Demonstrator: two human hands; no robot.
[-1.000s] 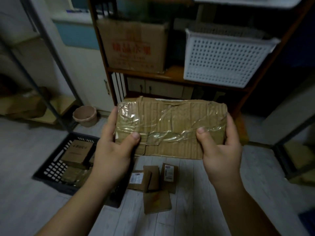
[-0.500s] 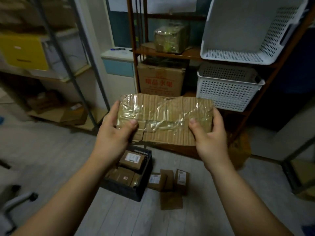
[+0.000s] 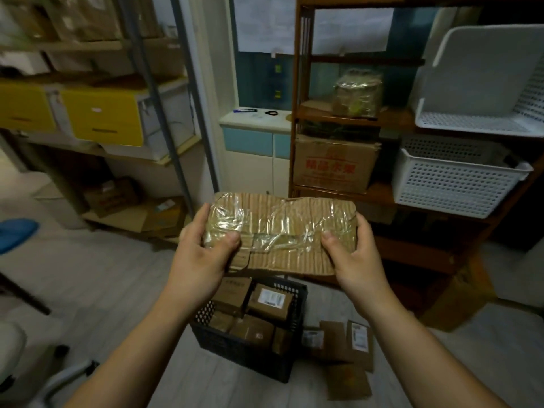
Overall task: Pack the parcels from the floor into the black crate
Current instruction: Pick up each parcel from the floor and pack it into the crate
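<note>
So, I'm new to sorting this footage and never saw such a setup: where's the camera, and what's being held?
No machine here: a person works with bare hands, and the one camera sits on their head, looking forward and down. The arms rising from the bottom edge are the wearer's own. The left hand and right hand each grip one end of a flat cardboard parcel wrapped in clear tape, held in the air. Below it on the floor stands the black crate, holding several small boxes. A few more parcels lie on the floor right of it. White baskets sit on shelves behind.
</note>
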